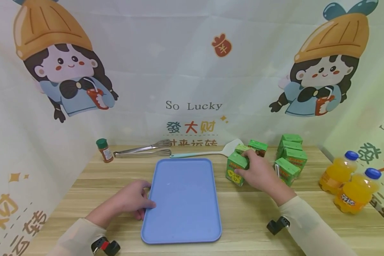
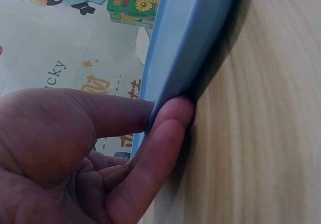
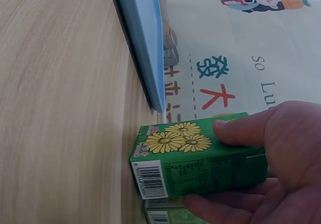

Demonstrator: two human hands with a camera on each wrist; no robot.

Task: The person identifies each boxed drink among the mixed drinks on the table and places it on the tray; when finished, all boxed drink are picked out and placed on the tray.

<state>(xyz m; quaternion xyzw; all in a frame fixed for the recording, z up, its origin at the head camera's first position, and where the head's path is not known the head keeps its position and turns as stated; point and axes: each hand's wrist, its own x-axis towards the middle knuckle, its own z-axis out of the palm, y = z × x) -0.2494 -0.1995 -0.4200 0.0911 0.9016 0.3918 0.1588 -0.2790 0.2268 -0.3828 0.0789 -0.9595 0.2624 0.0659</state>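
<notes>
From afar, I watch the right hand (image 1: pixel 259 171) grip an upright green drink carton (image 1: pixel 235 170) printed with yellow flowers, just right of the far half of the blue tray (image 1: pixel 183 202). The tray lies lengthwise away from the person — its left rim pinched by the left hand (image 1: pixel 133 199), its right long edge nearest the carton.

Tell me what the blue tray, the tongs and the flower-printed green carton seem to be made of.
Blue tray: probably plastic, satin; even colour and a rounded, moulded-looking rim.
Tongs: likely metal, polished; silvery with bright highlights.
Flower-printed green carton: seemingly coated paperboard, smooth; crisp edges and print across its faces.
</notes>
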